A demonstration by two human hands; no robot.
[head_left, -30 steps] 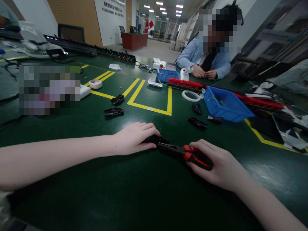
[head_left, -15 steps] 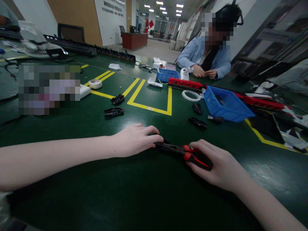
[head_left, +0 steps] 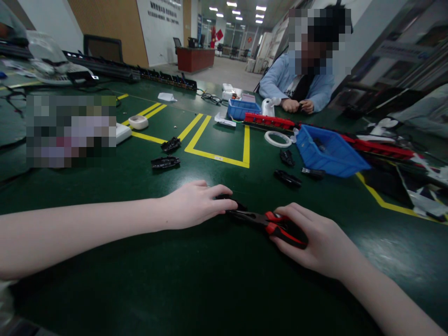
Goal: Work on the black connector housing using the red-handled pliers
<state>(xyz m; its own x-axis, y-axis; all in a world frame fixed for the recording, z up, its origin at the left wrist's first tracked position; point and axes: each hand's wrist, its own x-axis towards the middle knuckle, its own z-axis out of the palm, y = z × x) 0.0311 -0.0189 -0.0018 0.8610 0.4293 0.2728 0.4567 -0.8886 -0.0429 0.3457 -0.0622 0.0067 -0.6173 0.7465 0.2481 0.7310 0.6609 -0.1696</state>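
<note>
My right hand (head_left: 311,240) is closed round the red and black handles of a pair of pliers (head_left: 271,221), whose long jaws point left. At the jaw tips lies a small black plastic part (head_left: 241,205), partly covered by my fingers. My left hand (head_left: 199,204) grips that part from the left, fingers bent over it. Whether the jaws are clamped on the part cannot be made out. Further off on the green table sit similar black plastic parts, two to the left (head_left: 165,162) and several to the right (head_left: 287,178).
A blue bin (head_left: 331,151) stands at right, near a white ring (head_left: 277,138) and a long red strip (head_left: 269,121). A smaller blue bin (head_left: 244,109) is further back. A tape roll (head_left: 138,122) lies at left. Across the table a person (head_left: 297,88) holds something small.
The pliers and my right hand have shifted very slightly left. More of the black part shows between my left fingers. The person opposite has moved a little.
</note>
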